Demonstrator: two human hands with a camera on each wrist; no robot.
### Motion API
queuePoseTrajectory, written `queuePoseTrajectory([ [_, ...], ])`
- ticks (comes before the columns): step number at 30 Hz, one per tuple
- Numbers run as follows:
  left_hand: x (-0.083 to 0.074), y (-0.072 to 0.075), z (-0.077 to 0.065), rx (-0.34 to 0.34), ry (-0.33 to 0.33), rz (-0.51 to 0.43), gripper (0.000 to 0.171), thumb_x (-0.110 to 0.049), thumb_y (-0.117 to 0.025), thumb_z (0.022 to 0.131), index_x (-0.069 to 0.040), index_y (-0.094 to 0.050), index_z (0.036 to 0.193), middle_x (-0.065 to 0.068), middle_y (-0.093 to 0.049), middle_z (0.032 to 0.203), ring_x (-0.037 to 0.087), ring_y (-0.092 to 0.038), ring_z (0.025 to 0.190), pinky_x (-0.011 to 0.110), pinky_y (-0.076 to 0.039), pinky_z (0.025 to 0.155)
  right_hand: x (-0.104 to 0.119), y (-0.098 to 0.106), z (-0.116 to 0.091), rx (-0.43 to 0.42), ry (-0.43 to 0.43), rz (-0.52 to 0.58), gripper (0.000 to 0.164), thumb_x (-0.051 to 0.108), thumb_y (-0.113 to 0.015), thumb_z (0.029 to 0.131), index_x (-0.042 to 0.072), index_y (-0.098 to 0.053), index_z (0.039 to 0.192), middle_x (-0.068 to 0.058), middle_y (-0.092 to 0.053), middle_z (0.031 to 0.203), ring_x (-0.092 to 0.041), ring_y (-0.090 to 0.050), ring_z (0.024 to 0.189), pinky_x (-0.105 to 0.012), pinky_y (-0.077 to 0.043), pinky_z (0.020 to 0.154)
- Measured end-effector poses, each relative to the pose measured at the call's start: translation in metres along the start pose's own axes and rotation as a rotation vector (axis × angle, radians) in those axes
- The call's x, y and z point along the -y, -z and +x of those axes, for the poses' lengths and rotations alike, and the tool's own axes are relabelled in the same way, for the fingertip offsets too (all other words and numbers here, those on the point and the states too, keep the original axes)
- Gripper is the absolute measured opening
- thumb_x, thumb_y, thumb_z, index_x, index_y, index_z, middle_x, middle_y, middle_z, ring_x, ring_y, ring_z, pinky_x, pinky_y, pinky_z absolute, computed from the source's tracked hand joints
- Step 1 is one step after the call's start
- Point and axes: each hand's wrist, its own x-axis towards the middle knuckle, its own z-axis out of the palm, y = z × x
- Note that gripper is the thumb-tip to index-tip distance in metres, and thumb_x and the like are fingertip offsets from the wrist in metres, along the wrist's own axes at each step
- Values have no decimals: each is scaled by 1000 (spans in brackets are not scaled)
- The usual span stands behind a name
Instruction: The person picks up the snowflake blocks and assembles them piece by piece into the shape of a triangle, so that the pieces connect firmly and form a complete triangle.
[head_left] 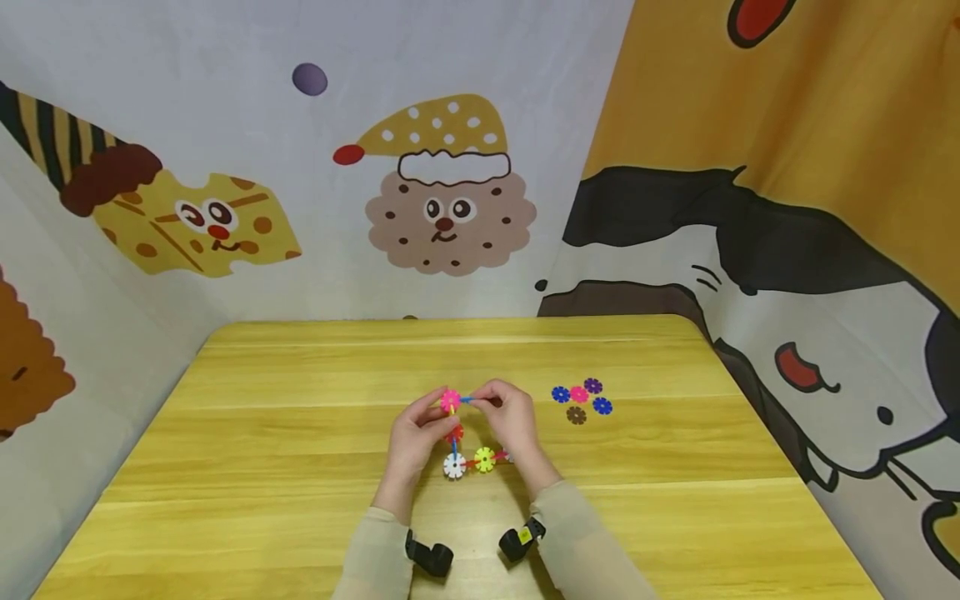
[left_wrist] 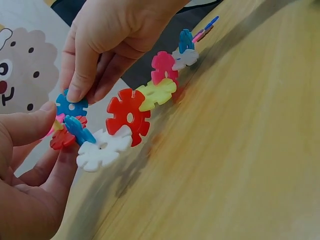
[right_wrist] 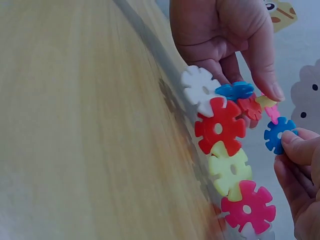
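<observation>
My left hand (head_left: 411, 440) holds the upper end of a chain of interlocking plastic snowflake discs, with a pink disc (head_left: 450, 400) at that end. My right hand (head_left: 514, 423) pinches a single blue snowflake disc (right_wrist: 273, 137) between thumb and fingers, its edge right at the pink disc. From the left fingers, the chain runs through a red disc (right_wrist: 251, 108), a blue one (right_wrist: 235, 91) and a white disc (left_wrist: 91, 159). There it turns through red (left_wrist: 142, 104), yellow (left_wrist: 159, 91) and pink discs (right_wrist: 260, 200). Its far end continues behind the right hand in the head view.
Several loose snowflake discs lie on the wooden table (head_left: 660, 483) right of the hands: blue (head_left: 561, 394), pink (head_left: 578, 395), purple (head_left: 593, 386) and brown (head_left: 576, 416) among them. A cartoon-printed curtain (head_left: 570, 100) hangs behind the table. Black wrist cameras (head_left: 433, 558) sit on both wrists.
</observation>
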Motion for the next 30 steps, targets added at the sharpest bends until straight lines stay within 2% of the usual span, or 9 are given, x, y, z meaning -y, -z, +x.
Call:
queuePoseTrajectory([
  [4, 0, -2, 0, -23, -1, 12, 50, 7, -74, 83, 4, -60, 131, 20, -69, 100, 13, -67, 83, 22, -56, 69, 0, -2, -1, -29, 43, -11, 10, 3, -81, 80, 10, -74, 81, 0, -71, 80, -15, -66, 75, -26, -56, 70],
  [8, 0, -3, 0, -17, -12, 33, 50, 7, -75, 82, 4, -61, 130, 18, -69, 97, 11, -66, 82, 21, -55, 68, -1, -3, -2, -56, 78, -25, 10, 1, -81, 78, 9, -75, 79, -1, -72, 80, -16, -67, 74, -26, -57, 70],
  [15, 0, 0, 2, 50, 14, 9, 49, 5, -74, 85, 4, -59, 132, 22, -66, 105, 16, -67, 86, 27, -57, 73, -2, 1, -2, -11, 74, -7, 10, 2, -79, 81, 10, -75, 83, -1, -72, 83, -17, -67, 78, -25, -57, 73],
  [19, -5, 1, 7, 74, -12, 100, 50, -1, -76, 84, 2, -60, 131, 20, -66, 113, 27, -65, 97, 33, -56, 84, -2, 4, -2, 8, 77, 4, 10, 1, -78, 83, 9, -74, 85, -2, -71, 86, -18, -67, 81, -27, -56, 76],
  [22, -10, 0, 10, 82, -61, 199, 47, -3, -78, 84, 1, -62, 128, 17, -66, 115, 32, -63, 101, 37, -53, 88, -3, 5, -1, 11, 91, 3, 11, 0, -78, 83, 9, -74, 86, -2, -71, 87, -18, -67, 82, -28, -56, 78],
  [27, -17, -1, 14, 116, -113, 302, 36, -5, -77, 85, 1, -68, 119, 13, -69, 109, 29, -63, 97, 37, -55, 82, -5, 6, -2, 22, 112, 11, 12, -1, -77, 83, 9, -73, 87, -2, -71, 88, -19, -67, 83, -29, -57, 80],
  [30, -21, -1, 17, 125, -121, 327, 30, -5, -77, 85, 0, -71, 114, 11, -70, 103, 26, -63, 92, 33, -55, 76, -5, 6, -2, 28, 123, 9, 12, -1, -76, 84, 9, -73, 87, -3, -71, 88, -20, -68, 84, -30, -57, 80],
])
